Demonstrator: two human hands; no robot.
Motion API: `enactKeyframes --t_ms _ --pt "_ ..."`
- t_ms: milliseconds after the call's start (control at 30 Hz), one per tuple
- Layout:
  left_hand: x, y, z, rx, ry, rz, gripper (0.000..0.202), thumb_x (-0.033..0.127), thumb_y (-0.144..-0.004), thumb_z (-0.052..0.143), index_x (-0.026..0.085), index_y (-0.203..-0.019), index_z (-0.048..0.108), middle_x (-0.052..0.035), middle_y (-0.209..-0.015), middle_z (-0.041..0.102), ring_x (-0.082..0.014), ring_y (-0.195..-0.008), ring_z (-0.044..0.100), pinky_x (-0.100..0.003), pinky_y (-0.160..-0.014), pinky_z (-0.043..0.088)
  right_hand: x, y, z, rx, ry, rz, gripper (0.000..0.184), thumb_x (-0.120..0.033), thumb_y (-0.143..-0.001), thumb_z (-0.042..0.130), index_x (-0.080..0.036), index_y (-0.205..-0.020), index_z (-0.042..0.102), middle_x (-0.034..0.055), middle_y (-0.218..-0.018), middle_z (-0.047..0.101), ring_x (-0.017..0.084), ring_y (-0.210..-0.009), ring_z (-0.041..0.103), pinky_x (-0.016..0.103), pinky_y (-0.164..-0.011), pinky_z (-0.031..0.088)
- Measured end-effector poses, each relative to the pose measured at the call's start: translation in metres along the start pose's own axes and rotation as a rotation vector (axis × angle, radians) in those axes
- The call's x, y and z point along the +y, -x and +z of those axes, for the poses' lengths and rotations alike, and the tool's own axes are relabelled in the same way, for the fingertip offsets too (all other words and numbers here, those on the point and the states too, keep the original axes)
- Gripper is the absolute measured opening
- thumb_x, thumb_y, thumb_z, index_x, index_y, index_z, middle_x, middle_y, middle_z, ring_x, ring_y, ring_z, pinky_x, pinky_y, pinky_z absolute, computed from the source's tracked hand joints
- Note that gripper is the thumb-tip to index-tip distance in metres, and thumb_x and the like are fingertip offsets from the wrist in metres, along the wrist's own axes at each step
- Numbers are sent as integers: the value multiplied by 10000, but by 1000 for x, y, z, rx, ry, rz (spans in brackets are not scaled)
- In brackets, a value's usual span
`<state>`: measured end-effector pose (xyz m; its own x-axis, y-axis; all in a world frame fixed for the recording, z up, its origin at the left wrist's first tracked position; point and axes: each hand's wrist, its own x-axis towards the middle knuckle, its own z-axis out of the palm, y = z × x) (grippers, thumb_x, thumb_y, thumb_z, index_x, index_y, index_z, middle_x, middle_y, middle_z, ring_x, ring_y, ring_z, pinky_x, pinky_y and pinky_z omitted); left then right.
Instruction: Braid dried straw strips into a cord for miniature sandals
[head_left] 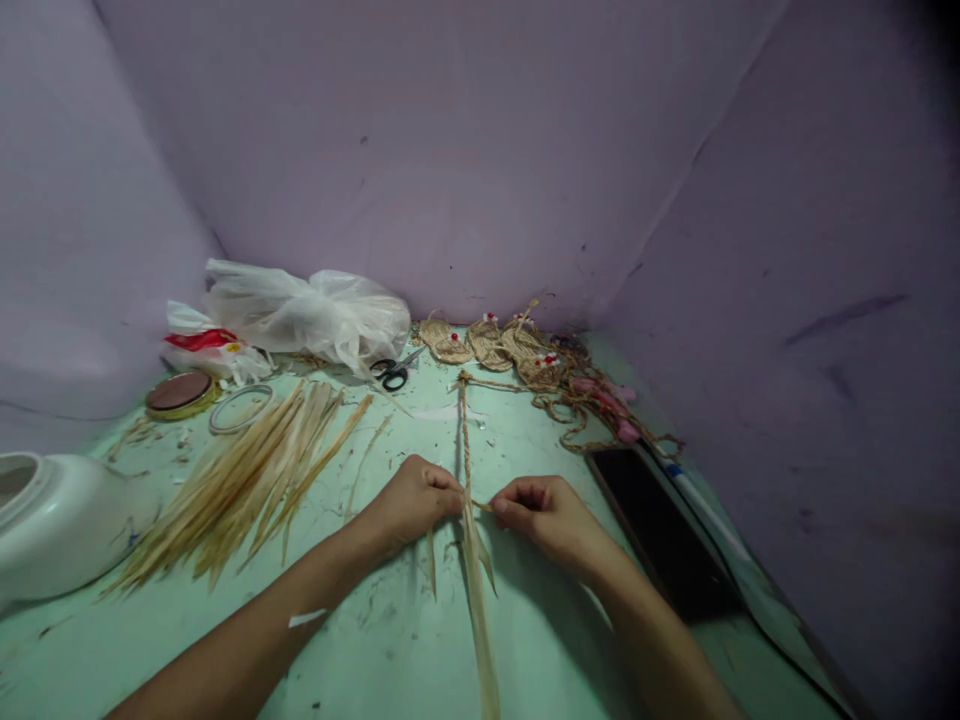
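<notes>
A twisted cord of dry plant fibre (466,440) runs toward me down the middle of the table, from a knot at its far end. At its near end my left hand (420,495) is closed, pinching the fibre strands. My right hand (551,520) is closed just to the right, its thumb and finger pinching a thin strand that leads off the cord. Loose flat strips (480,620) hang from the join between the hands toward the front edge. A shorter strip (431,565) pokes out below my left hand.
A bundle of dry fibre strips (240,490) lies left, near a white jar (67,525), a ring (241,408) and a round tin (180,395). Behind are plastic bags (307,315), scissors (395,372) and woven soles (536,355). A phone (664,530) and cable lie right.
</notes>
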<state>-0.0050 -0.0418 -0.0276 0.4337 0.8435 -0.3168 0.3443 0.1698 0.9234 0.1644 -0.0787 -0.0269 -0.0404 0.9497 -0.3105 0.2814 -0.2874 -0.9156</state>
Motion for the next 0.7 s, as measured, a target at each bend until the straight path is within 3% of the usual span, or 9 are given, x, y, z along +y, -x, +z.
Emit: enactKeyframes --t_ms 167,333,533,700 --pt "-1 -1 1 20 58 -26 147 173 -524 490 89 -526 610 46 -405 379 -47 -416 268 -186 -409 191 -2 -5 -24 207 236 -48 227 -311 -625 556 -117 -709 639 40 -619 619 119 -531 503 216 -495 348" --pt "-6 -2 0 -8 72 -21 148 171 -526 472 99 -514 600 56 -391 337 -43 -390 231 -191 -383 167 -38 -18 -25 189 474 -164 267 -350 -670 524 -136 -762 655 43 -644 637 133 -543 524 224 -496 357" --pt "-12 -3 0 3 31 95 195 117 -479 444 90 -551 624 16 -487 487 -70 -460 360 -182 -415 258 -86 -64 21 39 578 -301 219 -304 -650 538 -138 -719 663 42 -605 630 122 -521 525 204 -449 331" --pt "-15 -4 0 -3 -18 36 278 133 -484 454 90 -653 671 -12 -532 548 -104 -501 437 -185 -423 301 -96 -117 67 -57 507 -78 152 -255 -602 564 -134 -664 630 63 -619 633 107 -458 526 196 -416 362"
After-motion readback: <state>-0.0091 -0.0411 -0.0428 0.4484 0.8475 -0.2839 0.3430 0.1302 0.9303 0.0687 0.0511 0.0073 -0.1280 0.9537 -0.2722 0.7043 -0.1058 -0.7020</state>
